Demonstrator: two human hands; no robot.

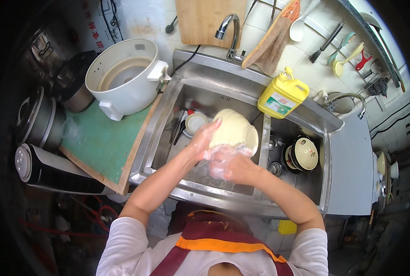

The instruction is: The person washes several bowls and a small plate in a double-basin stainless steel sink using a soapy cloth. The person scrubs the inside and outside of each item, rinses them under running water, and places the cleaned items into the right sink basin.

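Observation:
My left hand (202, 138) grips a cream-coloured bowl (230, 129) at its left side, thumb on the outer wall. The bowl is tipped over, its foot ring turned to the right. Thick lather coats my right hand (230, 164), which presses a foamy, pinkish-white cloth (246, 150) against the bowl's near side; foam hides most of the cloth. Both hands are above the left basin of a stainless steel sink (205, 188). Beneath them, a small cream dish (196, 122) and a black-handled utensil (179, 132) lie in that basin.
In the right basin sit stacked bowls (305, 154) and small metal cups (275, 168). A yellow detergent jug (283, 93) stands on the divider's far end. Behind rises a chrome faucet (235, 31). Left, a white cooker body (122, 98) rests on a green board (98, 141).

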